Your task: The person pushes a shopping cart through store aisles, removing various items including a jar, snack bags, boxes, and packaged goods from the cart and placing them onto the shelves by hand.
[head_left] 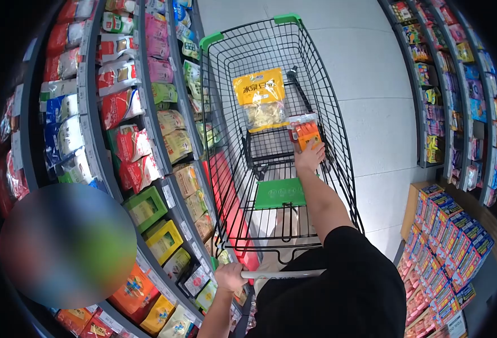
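Note:
My right hand (310, 157) reaches into the wire shopping cart (338, 132), its fingers closed on the lower part of an orange and white packet (306, 130). Beside that packet, to its left, lies a yellow bag (260, 98) with a clear lower window showing pale pieces. My left hand (230, 277) is wrapped round the left end of the cart's pale handle bar (282, 274). A green panel (279, 193) sits on the cart's wire seat part, between the handle and the packets.
Tall shelves (93, 101) of packaged food run close along the cart's left side. More shelves (446, 73) stand at the upper right. Stacked colourful boxes (451, 236) are at the lower right. Pale floor tiles (384, 129) show beside the cart.

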### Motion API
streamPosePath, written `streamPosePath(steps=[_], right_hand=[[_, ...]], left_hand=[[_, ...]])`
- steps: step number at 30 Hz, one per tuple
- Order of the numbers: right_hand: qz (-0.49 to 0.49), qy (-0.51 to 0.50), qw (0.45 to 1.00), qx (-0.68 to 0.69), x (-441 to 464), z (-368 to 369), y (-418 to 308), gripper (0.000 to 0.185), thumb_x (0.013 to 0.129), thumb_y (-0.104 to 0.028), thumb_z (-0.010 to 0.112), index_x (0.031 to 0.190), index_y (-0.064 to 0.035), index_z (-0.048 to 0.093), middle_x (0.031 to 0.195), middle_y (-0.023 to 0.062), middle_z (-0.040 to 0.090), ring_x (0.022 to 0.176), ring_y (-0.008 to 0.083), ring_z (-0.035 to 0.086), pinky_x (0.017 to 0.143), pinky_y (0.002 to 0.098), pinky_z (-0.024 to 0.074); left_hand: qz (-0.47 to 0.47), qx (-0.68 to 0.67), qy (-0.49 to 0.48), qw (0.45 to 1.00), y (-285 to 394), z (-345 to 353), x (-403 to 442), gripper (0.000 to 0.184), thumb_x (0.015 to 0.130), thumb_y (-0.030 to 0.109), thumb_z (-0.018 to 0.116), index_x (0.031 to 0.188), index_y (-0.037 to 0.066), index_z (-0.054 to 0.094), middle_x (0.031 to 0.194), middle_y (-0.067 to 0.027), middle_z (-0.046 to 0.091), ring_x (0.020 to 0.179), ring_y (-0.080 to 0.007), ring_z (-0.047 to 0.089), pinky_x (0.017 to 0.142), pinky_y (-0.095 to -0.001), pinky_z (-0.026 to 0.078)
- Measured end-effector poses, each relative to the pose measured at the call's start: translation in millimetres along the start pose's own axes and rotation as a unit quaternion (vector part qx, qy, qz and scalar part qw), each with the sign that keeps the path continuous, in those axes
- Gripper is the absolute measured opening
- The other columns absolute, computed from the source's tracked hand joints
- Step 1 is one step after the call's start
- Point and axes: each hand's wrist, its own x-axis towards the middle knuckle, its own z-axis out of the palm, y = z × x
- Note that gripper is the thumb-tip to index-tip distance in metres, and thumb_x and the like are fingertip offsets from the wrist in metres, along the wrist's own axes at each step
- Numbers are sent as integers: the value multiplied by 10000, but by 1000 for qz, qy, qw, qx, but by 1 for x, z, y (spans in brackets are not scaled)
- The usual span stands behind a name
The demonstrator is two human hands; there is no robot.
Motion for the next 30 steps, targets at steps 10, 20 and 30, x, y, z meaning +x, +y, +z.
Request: streamPosePath(steps=[10, 20, 30], right_hand=[[17, 23, 993, 111, 12, -51, -41, 993, 785, -454, 914, 1520, -18, 409, 1371, 236, 529, 1305, 424, 564, 1111, 536, 457], [-379, 210, 858, 275, -181, -255, -139, 1108, 740, -316, 923, 1639, -2, 356, 1439, 268, 464, 1327, 465, 511, 1136, 539, 450], [-522, 286, 738, 317, -440, -378, -144, 1173, 725, -299, 971, 1647, 52, 337, 1416, 263, 459, 1316, 446, 513, 1119, 534, 450]], left_hand=[[-26, -24, 1, 999, -12, -11, 9, 203, 702, 283, 805, 668, 200, 623, 608, -6, 609, 569, -240, 653, 571, -402, 472], [-115, 19, -174, 978, -34, -28, 28, 193, 803, 350, 779, 904, 185, 778, 896, -67, 797, 836, -310, 785, 759, -457, 615], [-11, -664, 48, 746, -62, -147, 71, 776, 1021, 418, 742, 1610, 0, 457, 1572, -194, 554, 1436, -289, 570, 1174, -424, 476]])
